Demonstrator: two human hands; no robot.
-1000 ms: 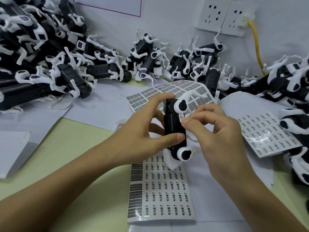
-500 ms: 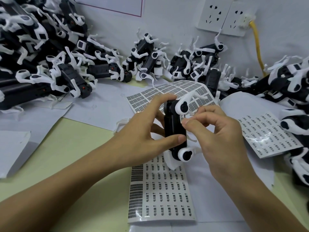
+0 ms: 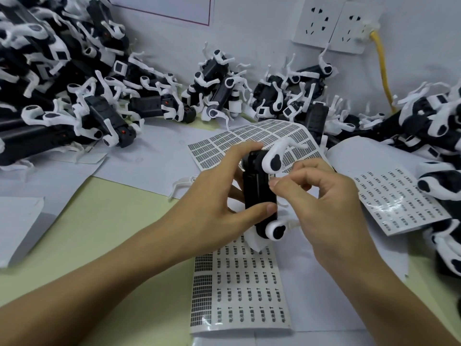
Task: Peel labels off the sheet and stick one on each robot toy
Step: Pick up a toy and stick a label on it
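Note:
My left hand (image 3: 214, 206) grips a black robot toy (image 3: 258, 193) with white legs, held upright above the table, thumb across its lower body and fingers over its top. My right hand (image 3: 321, 196) has its fingers curled, with thumb and forefinger pinched together against the toy's right side; whether a label sits between them is too small to tell. A label sheet (image 3: 239, 290) lies flat below the toy. A second sheet (image 3: 224, 146) curls up behind it, and a third (image 3: 399, 196) lies to the right.
Heaps of black-and-white robot toys fill the back left (image 3: 62, 83), the back middle (image 3: 287, 96) and the right edge (image 3: 439, 146). White paper sheets (image 3: 139, 166) cover part of the yellow-green table (image 3: 99, 221). Wall sockets (image 3: 334, 23) with a yellow cable (image 3: 383, 66) sit behind.
Almost nothing has moved. Both hands stay on the toy, and the right fingertips have shifted slightly along its side.

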